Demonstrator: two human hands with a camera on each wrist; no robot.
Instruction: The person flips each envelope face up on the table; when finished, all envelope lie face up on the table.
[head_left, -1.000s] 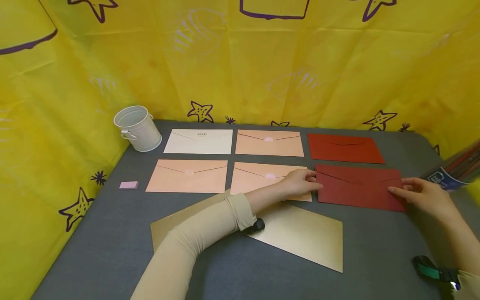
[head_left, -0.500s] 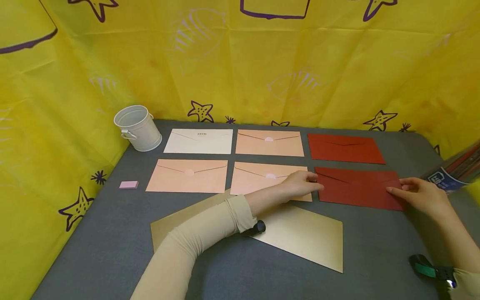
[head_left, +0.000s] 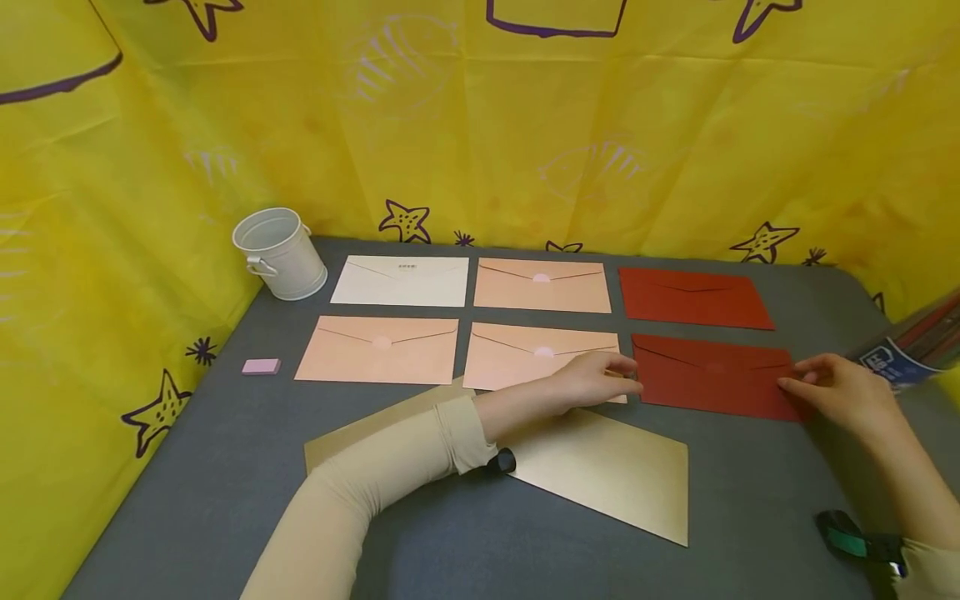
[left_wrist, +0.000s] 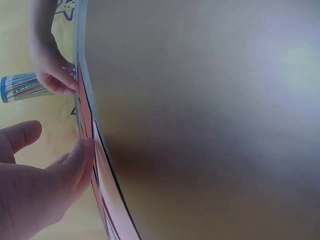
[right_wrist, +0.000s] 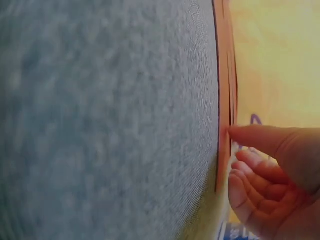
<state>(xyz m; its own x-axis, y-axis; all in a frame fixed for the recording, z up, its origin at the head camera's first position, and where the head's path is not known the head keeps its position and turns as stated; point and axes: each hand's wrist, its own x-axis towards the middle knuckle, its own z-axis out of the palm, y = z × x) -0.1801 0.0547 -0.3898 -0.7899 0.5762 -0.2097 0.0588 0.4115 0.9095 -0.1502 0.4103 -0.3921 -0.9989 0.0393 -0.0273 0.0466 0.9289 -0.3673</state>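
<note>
A dark red envelope (head_left: 712, 379) lies at the right end of the front row, flap side up. At its right edge is my right hand (head_left: 847, 396), the thumb resting on the envelope and the other fingers bent beside the edge. My left hand (head_left: 596, 379) is over the right part of a peach envelope (head_left: 506, 350). Its fingertips reach the red envelope's left edge; whether they touch it I cannot tell. In the left wrist view the left thumb and fingers (left_wrist: 75, 160) are apart, with nothing between them.
Behind lie a white envelope (head_left: 405, 283), a peach envelope (head_left: 540, 292) and a brighter red one (head_left: 693, 300). Gold envelopes (head_left: 600, 475) lie under my left arm. A white bucket (head_left: 285, 262), pink eraser (head_left: 260, 367) and clear pencil container (head_left: 900, 358) stand around.
The dark red envelope has shifted slightly and settled flatter on the table. My left hand and forearm have drawn back slightly to the left. The right hand stays by the right edge.
</note>
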